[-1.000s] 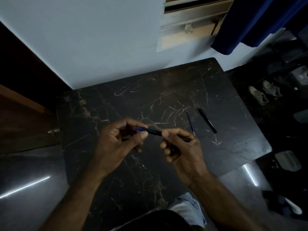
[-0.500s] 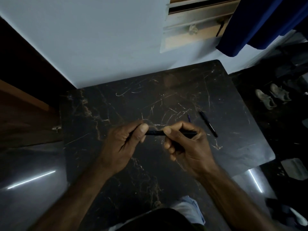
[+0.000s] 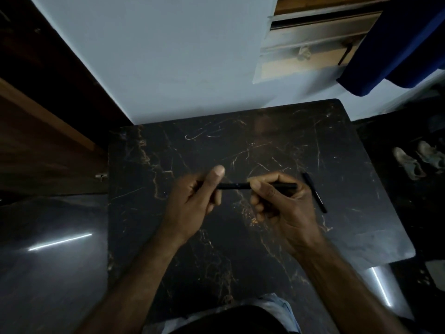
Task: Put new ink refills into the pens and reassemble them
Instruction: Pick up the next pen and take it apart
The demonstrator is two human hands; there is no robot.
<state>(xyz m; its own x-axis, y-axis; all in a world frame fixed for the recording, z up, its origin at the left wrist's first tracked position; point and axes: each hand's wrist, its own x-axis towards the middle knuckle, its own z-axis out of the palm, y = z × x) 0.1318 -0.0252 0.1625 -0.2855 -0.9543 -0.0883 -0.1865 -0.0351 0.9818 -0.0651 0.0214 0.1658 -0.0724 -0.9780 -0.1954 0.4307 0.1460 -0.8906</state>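
Observation:
A black pen (image 3: 237,186) lies level between both hands above the dark marble table (image 3: 277,145). My left hand (image 3: 192,201) grips its left end, thumb raised over it. My right hand (image 3: 284,208) pinches the barrel with thumb and fingers, and the pen's right end sticks out past the knuckles. A second black pen (image 3: 314,192) rests on the table just right of my right hand. The thin blue refill seen before is hidden behind my right hand.
The table's far edge meets a pale wall (image 3: 168,56). A wooden door (image 3: 43,131) stands at the left. A pair of shoes (image 3: 420,160) lies on the dark floor to the right. A blue curtain (image 3: 397,44) hangs at the upper right.
The blue tip that showed at the pen's left end has gone out of sight inside my left hand. Both hands have drawn closer along the pen, which now lies level.

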